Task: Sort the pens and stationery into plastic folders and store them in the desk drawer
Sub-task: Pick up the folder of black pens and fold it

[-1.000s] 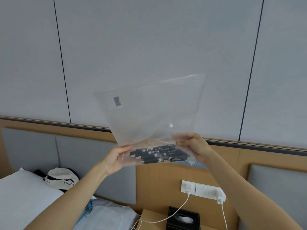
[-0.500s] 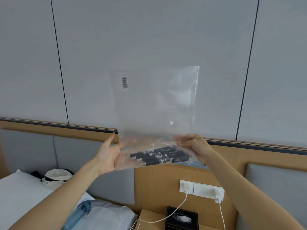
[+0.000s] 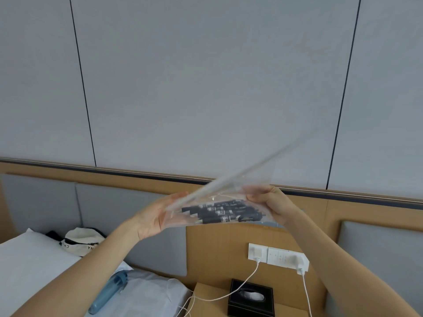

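Observation:
I hold a clear plastic folder [image 3: 240, 177] up in front of the wall, tilted so that I see it almost edge-on and blurred. Several black pens [image 3: 223, 213] lie bunched along its lower edge. My left hand [image 3: 153, 217] supports the folder's lower left part from below with the palm and fingers spread under it. My right hand [image 3: 272, 202] grips the lower right corner with curled fingers. No desk drawer is in view.
A wooden nightstand [image 3: 206, 300] below carries a black tissue box [image 3: 250, 300]. Wall sockets [image 3: 278, 256] hold white chargers with trailing cables. On the bed at left lie a pillow [image 3: 27, 259], a blue water bottle [image 3: 107, 291] and a white cap [image 3: 80, 241].
The folder has swung from facing me flat to nearly edge-on, its top tipping right and away. My left hand moved from its side edge to under the lower left part.

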Demonstrator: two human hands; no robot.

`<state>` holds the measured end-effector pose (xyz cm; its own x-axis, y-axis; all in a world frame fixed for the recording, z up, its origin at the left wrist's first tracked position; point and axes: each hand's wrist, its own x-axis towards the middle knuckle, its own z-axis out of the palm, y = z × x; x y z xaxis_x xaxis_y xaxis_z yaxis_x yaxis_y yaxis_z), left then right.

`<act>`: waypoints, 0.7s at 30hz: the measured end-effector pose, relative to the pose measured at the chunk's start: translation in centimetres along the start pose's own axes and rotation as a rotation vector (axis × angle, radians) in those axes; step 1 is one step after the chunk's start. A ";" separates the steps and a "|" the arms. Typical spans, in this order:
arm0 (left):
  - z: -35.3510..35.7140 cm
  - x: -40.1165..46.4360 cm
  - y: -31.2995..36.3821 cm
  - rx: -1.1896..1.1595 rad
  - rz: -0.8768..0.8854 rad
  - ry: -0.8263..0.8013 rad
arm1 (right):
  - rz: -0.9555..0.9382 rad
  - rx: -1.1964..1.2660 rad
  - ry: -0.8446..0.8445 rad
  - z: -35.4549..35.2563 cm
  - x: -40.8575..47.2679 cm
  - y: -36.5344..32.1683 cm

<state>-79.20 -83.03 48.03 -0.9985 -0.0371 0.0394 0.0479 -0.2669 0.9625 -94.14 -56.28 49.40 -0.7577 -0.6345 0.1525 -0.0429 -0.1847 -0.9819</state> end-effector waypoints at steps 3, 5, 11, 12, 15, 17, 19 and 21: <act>-0.7 0.6 -0.5 -0.027 -0.023 0.009 | 0.005 0.038 -0.001 -0.3 0.1 0.5; -0.7 0.6 -0.7 -0.054 -0.009 0.008 | 0.015 0.034 0.009 -0.4 0.2 0.7; -0.9 0.5 -1.3 -0.196 -0.011 -0.054 | 0.030 0.045 0.002 -0.2 0.3 0.7; -1.0 0.4 -1.4 -0.212 -0.011 -0.059 | 0.035 0.052 -0.014 -0.1 0.2 0.7; -1.3 0.4 -1.8 -0.229 -0.012 -0.064 | 0.010 0.015 -0.005 -0.2 0.2 0.9; -1.4 0.4 -2.0 -0.224 -0.012 -0.059 | -0.003 0.002 0.012 -0.1 0.2 0.9; -1.5 0.4 -2.2 -0.232 -0.016 -0.053 | 0.013 -0.001 -0.006 -0.1 0.1 0.9; -1.7 0.3 -2.3 -0.227 -0.013 -0.052 | 0.023 -0.007 -0.032 0.0 -0.2 0.8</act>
<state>-79.59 -84.07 45.43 -0.9988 0.0159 0.0474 0.0341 -0.4771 0.8782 -94.02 -56.35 48.63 -0.7370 -0.6625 0.1338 -0.0305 -0.1651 -0.9858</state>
